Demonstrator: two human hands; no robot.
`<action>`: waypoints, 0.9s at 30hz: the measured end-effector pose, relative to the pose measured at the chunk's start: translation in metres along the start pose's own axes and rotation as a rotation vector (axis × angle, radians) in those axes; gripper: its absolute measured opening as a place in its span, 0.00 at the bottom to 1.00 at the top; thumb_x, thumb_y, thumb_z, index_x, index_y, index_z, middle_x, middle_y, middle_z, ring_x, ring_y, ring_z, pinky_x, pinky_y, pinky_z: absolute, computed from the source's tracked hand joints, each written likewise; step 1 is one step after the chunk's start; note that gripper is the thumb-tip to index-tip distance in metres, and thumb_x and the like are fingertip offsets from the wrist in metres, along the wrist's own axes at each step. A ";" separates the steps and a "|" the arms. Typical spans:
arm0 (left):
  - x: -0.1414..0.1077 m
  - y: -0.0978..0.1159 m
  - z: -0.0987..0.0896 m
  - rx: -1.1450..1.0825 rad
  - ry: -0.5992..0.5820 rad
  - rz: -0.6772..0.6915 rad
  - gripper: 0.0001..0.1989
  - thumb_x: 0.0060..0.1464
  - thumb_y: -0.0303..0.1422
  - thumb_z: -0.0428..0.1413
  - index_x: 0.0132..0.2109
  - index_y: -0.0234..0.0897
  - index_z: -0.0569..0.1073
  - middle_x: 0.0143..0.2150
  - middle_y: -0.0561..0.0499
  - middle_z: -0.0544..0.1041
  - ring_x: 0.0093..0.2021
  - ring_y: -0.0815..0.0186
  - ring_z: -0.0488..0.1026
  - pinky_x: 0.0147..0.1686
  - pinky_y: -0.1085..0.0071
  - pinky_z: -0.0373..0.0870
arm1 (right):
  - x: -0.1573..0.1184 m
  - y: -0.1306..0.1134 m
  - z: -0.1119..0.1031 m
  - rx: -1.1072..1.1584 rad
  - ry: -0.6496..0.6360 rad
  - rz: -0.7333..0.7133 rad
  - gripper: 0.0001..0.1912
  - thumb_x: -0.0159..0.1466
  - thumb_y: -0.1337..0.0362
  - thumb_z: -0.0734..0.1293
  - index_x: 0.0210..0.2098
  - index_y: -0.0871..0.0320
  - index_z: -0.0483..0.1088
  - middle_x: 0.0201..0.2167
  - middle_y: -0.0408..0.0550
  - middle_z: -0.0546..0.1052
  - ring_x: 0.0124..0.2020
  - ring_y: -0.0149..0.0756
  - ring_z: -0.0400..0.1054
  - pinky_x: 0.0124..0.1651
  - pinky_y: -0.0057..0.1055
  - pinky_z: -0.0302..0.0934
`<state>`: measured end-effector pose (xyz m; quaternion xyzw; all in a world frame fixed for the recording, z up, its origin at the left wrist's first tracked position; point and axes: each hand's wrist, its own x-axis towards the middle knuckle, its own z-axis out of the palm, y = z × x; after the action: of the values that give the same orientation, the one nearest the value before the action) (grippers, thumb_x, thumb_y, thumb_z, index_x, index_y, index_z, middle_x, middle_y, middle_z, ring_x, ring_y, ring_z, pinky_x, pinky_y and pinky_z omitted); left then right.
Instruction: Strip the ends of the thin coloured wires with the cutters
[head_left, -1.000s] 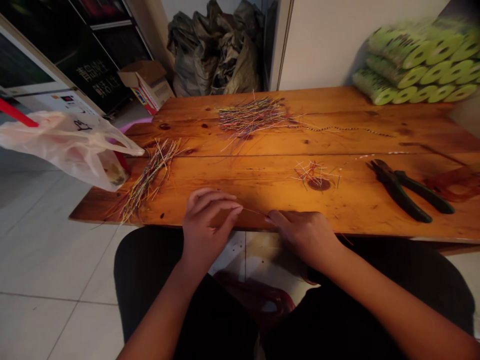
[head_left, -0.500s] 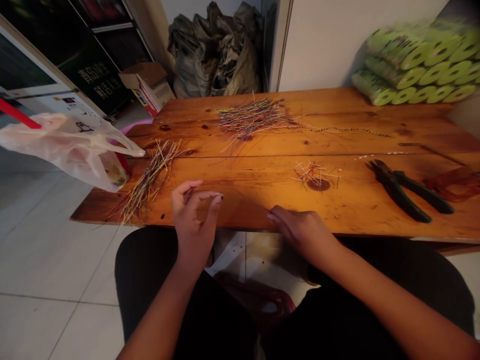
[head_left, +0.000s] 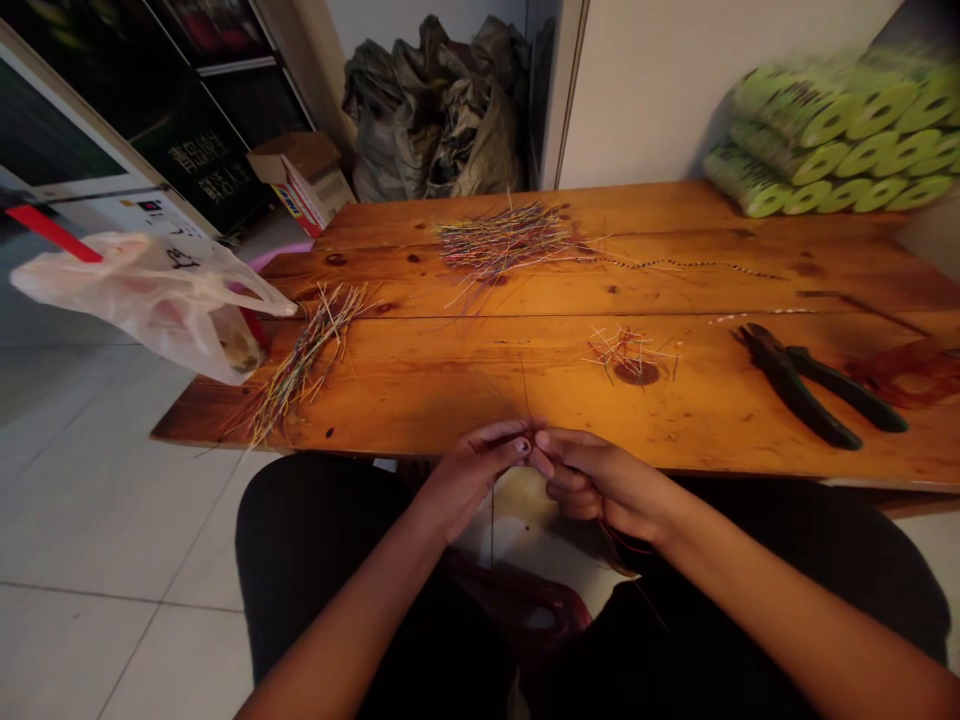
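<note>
At the table's front edge my left hand (head_left: 474, 467) and my right hand (head_left: 604, 478) meet, thumbs and fingertips pinched together. A thin dark wire (head_left: 523, 385) rises from between the fingertips. Below my right palm hangs a reddish strand (head_left: 621, 540), which seems to run out of the curled fingers. The exact spot where the fingers grip is too small to make out. Left of my hands lies a bundle of coloured wires (head_left: 304, 365). A small heap of short wire pieces (head_left: 626, 350) lies beyond my right hand.
A larger wire pile (head_left: 510, 238) lies at the back of the wooden table (head_left: 420, 400), with a striped twisted cord (head_left: 675, 264) beside it. Pliers (head_left: 802, 380) rest at the right. A plastic bag (head_left: 150, 290) stands at the left, green-wrapped rolls (head_left: 832, 150) at the back right.
My left hand has moved right and down from its raised, curled pose to meet my right hand at the fingertips. The wire now points upward between them. The view has shifted slightly.
</note>
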<state>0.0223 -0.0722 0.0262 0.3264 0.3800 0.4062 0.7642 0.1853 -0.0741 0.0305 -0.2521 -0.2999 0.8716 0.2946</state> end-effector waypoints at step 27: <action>0.013 -0.004 -0.006 -0.062 0.334 0.380 0.05 0.42 0.29 0.63 0.25 0.35 0.74 0.27 0.55 0.74 0.29 0.74 0.70 0.35 0.76 0.66 | 0.004 0.001 -0.014 -0.238 0.045 -0.069 0.14 0.66 0.58 0.60 0.35 0.61 0.70 0.15 0.34 0.60 0.13 0.20 0.43 0.14 0.19 0.41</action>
<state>0.0236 -0.0619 0.0159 0.2968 0.4201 0.6024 0.6103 0.1910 -0.0666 0.0190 -0.2942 -0.4029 0.8135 0.2988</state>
